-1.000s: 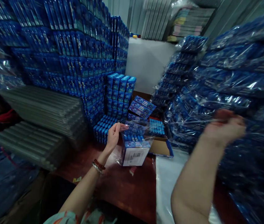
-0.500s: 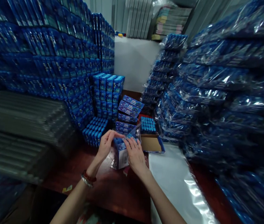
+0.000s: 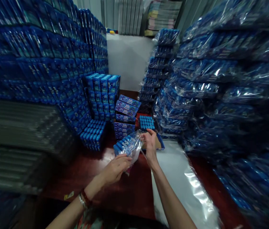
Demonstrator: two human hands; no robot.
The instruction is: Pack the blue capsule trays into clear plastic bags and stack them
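Blue is nearly everything in your head view: one clear plastic bag [image 3: 128, 145] packed with small blue boxes sits between your two hands, lifted just above the red-brown desk [image 3: 124, 190]. The boxes inside lie in a tight row, too blurred to count. Your left hand [image 3: 115, 168] cups the bag from below, fingers curled against its underside. Your right hand [image 3: 150, 143] is pinched on the bag's open end at the right side, the thumb and fingers closed on the film.

Just beyond the bag stands one open carton [image 3: 158, 144] with a brown flap; it holds a block of upright blue boxes [image 3: 146, 122], their tops showing in several rows. Beside it leans one short stack of flat blue packs [image 3: 127, 114], five or so, the top ones tilted. Left of that, one row of blue boxes [image 3: 92, 136] lies on the desk in front of a low tower of the same boxes [image 3: 102, 92].

One sheet of clear film [image 3: 179, 187] lies flat on the desk beside your right forearm. Two great masses close you in: a wall of stacked blue cartons [image 3: 34, 57] on the left and piles of bagged blue packs [image 3: 220, 82] on the right. One beaded bracelet [image 3: 85, 198] rings your left wrist
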